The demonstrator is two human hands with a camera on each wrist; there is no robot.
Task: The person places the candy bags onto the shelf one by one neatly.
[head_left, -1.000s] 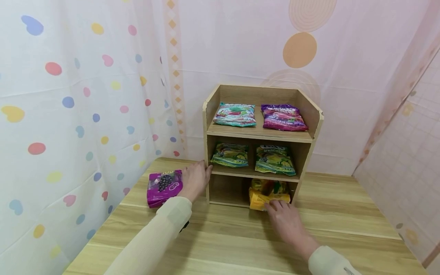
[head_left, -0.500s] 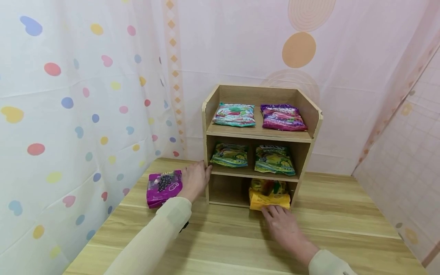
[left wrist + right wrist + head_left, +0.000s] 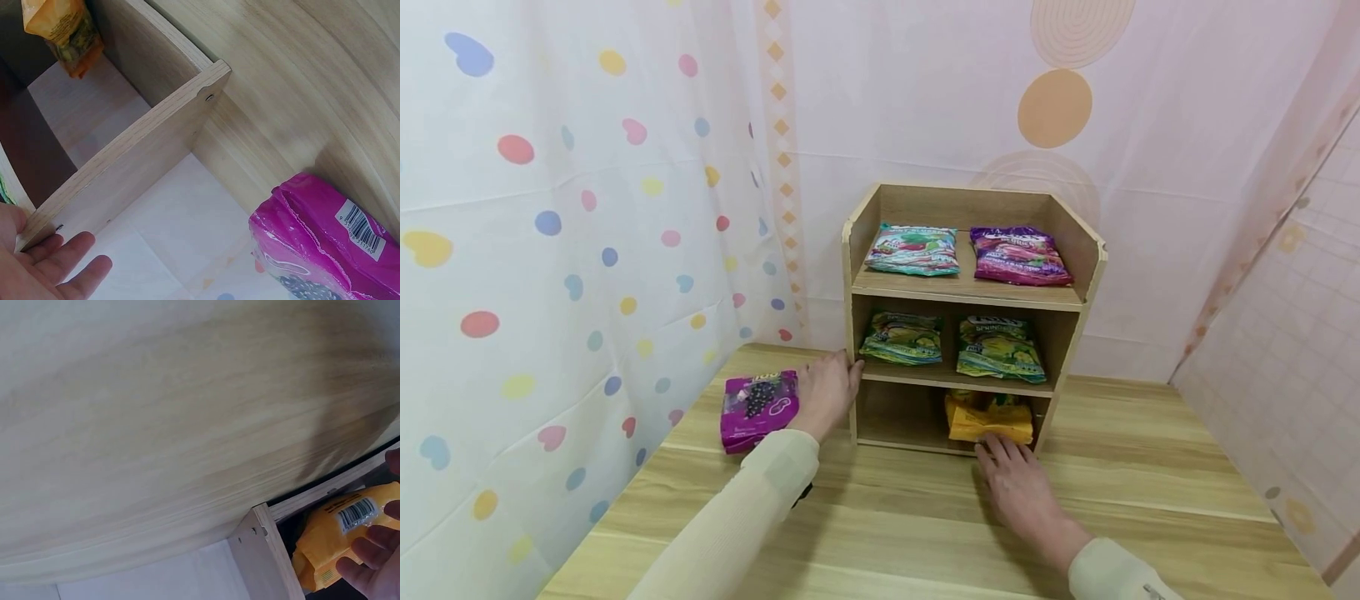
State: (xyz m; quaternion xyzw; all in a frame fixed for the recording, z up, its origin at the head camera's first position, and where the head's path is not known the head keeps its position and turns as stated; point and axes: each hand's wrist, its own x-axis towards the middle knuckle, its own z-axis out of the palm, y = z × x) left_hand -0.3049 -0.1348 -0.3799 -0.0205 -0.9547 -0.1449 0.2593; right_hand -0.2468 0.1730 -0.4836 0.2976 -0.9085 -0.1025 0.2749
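Note:
A small three-tier wooden shelf (image 3: 967, 293) stands on the table. My left hand (image 3: 829, 392) grips the front edge of its left side panel, thumb on the inner side and fingers outside. A yellow bag (image 3: 973, 423) sits in the right half of the bottom compartment, its flat barcoded end facing out. The fingertips of my right hand (image 3: 1018, 483) are right at the bag's front, with the fingers extended towards it. In the right wrist view these fingers (image 3: 369, 553) overlap the yellow wrapper. Left of the shelf, beside my left hand, lies a purple bag (image 3: 752, 429) with a dark berry picture.
On the top tier lie a teal-and-white candy bag (image 3: 913, 250) and a purple-and-pink candy bag (image 3: 1021, 257). Two green-yellow candy bags (image 3: 1000, 350) lie on the middle tier. The wooden table (image 3: 887, 533) reaches to patterned curtains (image 3: 587, 208) behind and at the sides.
The yellow bag has moved farther back into the bottom compartment, its front end now raised. My right hand has followed it forward slightly. My left hand and the purple bag have stayed put.

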